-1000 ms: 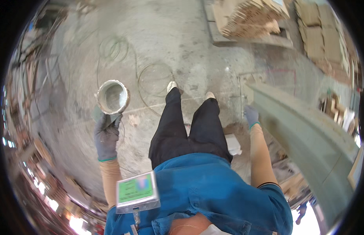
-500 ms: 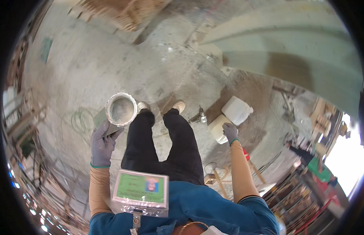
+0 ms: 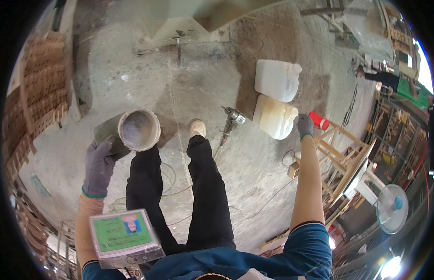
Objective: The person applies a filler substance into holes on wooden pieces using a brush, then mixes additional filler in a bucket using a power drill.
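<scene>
My left hand [image 3: 101,161], in a grey glove with a green cuff, grips a round tub [image 3: 154,130] with a crusted whitish rim. Its mouth faces up toward me, and a pale grey coating shows inside. A greenish-grey surface [image 3: 106,127] sticks out beside the tub; I cannot tell whether it is the tub's wall or a separate piece. My right hand [image 3: 304,126], gloved likewise, hangs with curled fingers beyond a yellowish plastic jug [image 3: 268,115]. Whatever it may hold is hidden. A white jug [image 3: 273,79] stands behind the yellowish one.
A power tool [image 3: 232,122] with a hose lies on the concrete floor ahead. Right of the jugs are a red cylinder [image 3: 318,120], a wooden stool-like frame [image 3: 343,156] and a fan [image 3: 392,208]. Stacked brown slatted pieces [image 3: 46,79] stand at the left. Another person [image 3: 389,81] is far right.
My view has turned, shifting the stacked pieces to the left and bringing the fan into sight. One foot has gone from sight behind the tub. The tub stays in my left hand.
</scene>
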Tool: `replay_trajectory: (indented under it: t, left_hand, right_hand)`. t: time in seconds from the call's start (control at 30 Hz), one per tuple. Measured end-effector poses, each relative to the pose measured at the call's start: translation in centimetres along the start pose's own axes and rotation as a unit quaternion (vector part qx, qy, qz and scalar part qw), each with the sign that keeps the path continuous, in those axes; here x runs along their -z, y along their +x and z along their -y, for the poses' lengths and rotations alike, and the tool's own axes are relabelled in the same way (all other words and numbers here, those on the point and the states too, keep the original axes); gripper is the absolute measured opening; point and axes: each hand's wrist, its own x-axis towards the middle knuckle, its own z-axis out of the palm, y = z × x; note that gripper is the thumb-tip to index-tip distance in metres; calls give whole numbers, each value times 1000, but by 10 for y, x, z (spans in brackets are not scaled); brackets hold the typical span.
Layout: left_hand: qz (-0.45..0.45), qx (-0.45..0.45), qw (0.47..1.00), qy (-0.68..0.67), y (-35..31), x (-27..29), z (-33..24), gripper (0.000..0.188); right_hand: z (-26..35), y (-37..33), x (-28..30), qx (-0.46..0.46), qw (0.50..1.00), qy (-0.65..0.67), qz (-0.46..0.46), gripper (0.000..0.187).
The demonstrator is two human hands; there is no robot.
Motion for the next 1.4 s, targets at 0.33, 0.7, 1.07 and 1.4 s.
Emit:
replay_trajectory:
  t: [0.33, 0.7, 1.07, 1.4]
  left_hand:
    - [7, 46, 991, 129, 122, 2, 29, 34]
    - [113, 18, 975, 189, 232, -39, 93, 33]
    - [224, -42, 955, 188, 251, -62, 126, 33]
    - [248, -169, 892, 337, 220, -52, 134, 41]
  right_hand:
    - [0, 66, -60, -217, 959, -180, 19, 70]
    - [-27, 71, -103, -221, 968, -94, -75, 76]
    - [-59, 71, -122, -103, 976, -115, -156, 61]
    - [-36, -22, -168, 93, 867, 156, -465, 37]
